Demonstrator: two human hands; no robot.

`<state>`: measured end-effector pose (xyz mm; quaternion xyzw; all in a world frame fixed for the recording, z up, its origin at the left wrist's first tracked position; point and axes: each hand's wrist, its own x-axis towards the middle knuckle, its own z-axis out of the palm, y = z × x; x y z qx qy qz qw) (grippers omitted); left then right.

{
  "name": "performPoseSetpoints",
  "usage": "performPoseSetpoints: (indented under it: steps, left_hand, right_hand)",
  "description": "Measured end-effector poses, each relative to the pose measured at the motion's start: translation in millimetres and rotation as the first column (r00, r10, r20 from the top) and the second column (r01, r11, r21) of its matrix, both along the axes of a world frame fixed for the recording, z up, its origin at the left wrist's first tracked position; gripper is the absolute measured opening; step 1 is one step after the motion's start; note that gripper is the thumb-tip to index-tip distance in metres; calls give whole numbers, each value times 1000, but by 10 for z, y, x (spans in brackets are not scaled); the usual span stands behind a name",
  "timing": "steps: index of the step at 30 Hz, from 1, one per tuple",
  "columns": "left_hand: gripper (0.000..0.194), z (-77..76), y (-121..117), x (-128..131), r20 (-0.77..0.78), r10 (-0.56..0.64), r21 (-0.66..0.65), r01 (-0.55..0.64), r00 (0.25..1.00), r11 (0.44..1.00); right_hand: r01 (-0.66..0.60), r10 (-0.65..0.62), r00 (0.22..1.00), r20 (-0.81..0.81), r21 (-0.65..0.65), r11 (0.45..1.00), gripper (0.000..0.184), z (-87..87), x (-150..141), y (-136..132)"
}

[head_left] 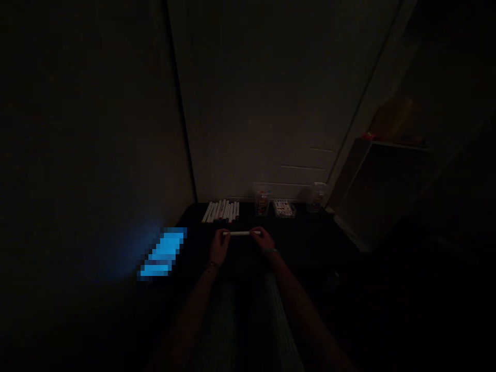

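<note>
A white marker (240, 233) lies level between my two hands, just above or on the dark tabletop (302, 248); the dim light hides which. My left hand (220, 245) pinches its left end, and my right hand (264, 239) pinches the other end. Beyond them, several white markers (221, 211) rest side by side in a loose row, some with dark or coloured tips. To their right stands a clear plastic case (262, 203) with a coloured label, followed by a low box (283, 208) showing a patterned black-and-white top.
Another clear container (318, 199) stands at the back right. On the left glows a blurred blue screen (163, 254). A pale wall (267, 103) rises behind the table, and a shelf unit (360, 191) is on the right. The room is very dark.
</note>
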<state>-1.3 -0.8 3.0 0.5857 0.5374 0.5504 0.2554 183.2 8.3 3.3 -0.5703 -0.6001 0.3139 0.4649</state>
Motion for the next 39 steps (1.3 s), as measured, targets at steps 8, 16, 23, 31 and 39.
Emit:
performPoseSetpoints:
  steps: [8,16,23,31,39]
  left_hand:
    - [27,-4,-5,-5,-19,29,-43,-29,999,999]
    - [28,7,-20,-10,-35,38,-55,-40,999,998]
    - [33,36,-59,25,-8,14,-56,-14,1000,998]
    - [27,-3,-12,-6,-54,24,-53,-26,998,998]
    - [28,0,-12,12,-36,14,-27,-15,999,1000]
  right_hand:
    - [10,-9,1000,28,-6,1000,27,-45,31,51]
    - [21,-16,990,138,-40,999,29,5,25,-1]
    - [42,-37,987,154,-29,999,33,59,5,-51]
    - [51,-48,988,150,-20,998,29,-23,29,21]
    - [19,-19,995,102,3,1000,31,-30,27,32]
